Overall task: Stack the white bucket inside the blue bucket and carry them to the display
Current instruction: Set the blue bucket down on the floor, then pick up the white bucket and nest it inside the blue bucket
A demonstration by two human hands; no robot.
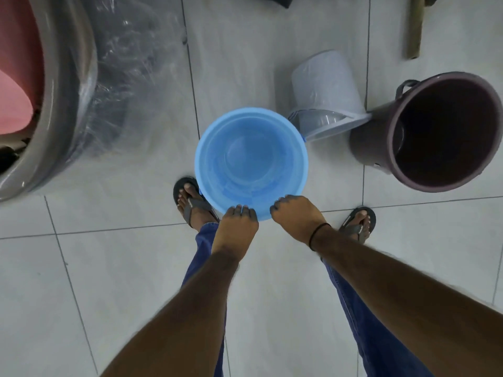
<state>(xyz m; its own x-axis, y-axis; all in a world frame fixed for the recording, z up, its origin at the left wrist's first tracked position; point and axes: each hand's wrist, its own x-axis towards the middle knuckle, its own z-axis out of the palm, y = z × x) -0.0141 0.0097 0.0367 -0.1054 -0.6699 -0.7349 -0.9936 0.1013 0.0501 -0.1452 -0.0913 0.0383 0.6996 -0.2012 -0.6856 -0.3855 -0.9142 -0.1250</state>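
The blue bucket (pixel 250 161) stands upright on the tiled floor just in front of my feet, with nothing inside it. Both hands rest on its near rim. My left hand (pixel 237 224) curls over the rim at the lower left. My right hand (pixel 295 213) curls over it at the lower right; a dark band circles that wrist. The white bucket (pixel 326 91) lies on its side on the floor to the upper right of the blue one, mouth towards me, nearly touching the blue rim.
A dark brown bucket (pixel 438 131) tilts against the white one at the right. Large grey tubs wrapped in clear plastic (pixel 81 91) fill the left side. A wooden post (pixel 415 28) stands at the top right. My sandalled feet (pixel 190 202) flank the blue bucket.
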